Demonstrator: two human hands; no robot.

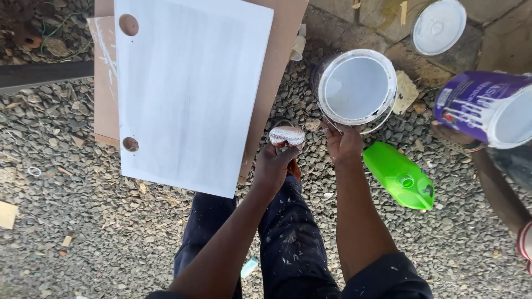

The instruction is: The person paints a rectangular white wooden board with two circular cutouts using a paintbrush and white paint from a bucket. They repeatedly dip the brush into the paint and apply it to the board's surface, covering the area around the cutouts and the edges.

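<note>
The paint bucket [357, 87] sits on the gray gravel [83, 210], just to the right of a big white painted board [188, 88]. The bucket is round, open at the top, and white paint fills the inside. It looks heavy because of the wet paint, and I think the paint would slosh if it tips. The rim looks wet and slippery, so the thin wire handle at the near side seems the best place to grab.

The right hand [343, 143] is at the near edge of the bucket. Its fingers curl in at the rim and the wire handle, but I cannot tell if they really grip it. The arm reaches out straight from the body.

The left hand [274, 165] is closed around a small roller [287, 135]. The roller head is fuzzy and spotted with white paint. It is held up, just beside the bottom right corner of the board. This arm is stretched forward too, over dark trousers [288, 238] with paint spots.

A bright green plastic jug [399, 176] lies on its side near the bucket. At the right edge, another person's hand [451, 134] holds a purple paint can [482, 105]. A white lid [439, 26] lies farther back.
</note>
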